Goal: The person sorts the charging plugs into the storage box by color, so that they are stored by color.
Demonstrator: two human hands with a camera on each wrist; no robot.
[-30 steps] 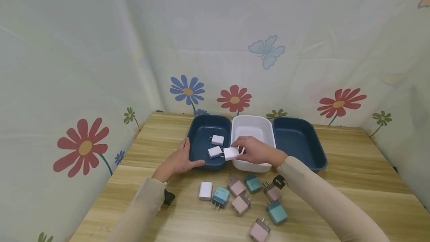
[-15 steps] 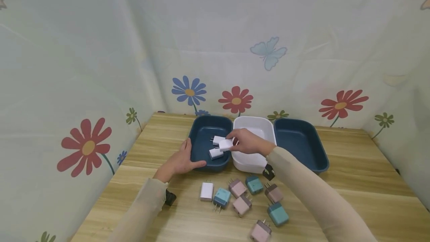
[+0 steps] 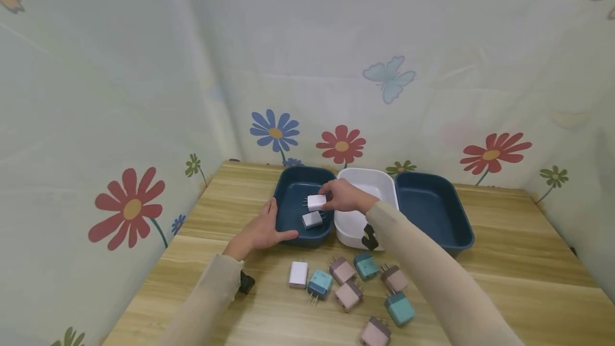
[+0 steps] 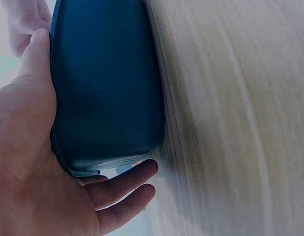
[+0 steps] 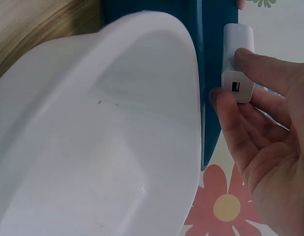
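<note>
Left grip (image 3: 263, 230) and right grip (image 3: 348, 196) hem in the left tray (image 3: 291, 202), its far end free

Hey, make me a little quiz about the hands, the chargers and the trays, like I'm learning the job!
1. True or false: the right hand is holding a pink charger.
2. Which tray stands in the middle of the row? A) pink B) white C) green
3. Fill the gap: the left hand touches a ____ tray.

Key:
1. False: it pinches a white charger.
2. B, the white tray.
3. Blue: the left blue tray.
</note>
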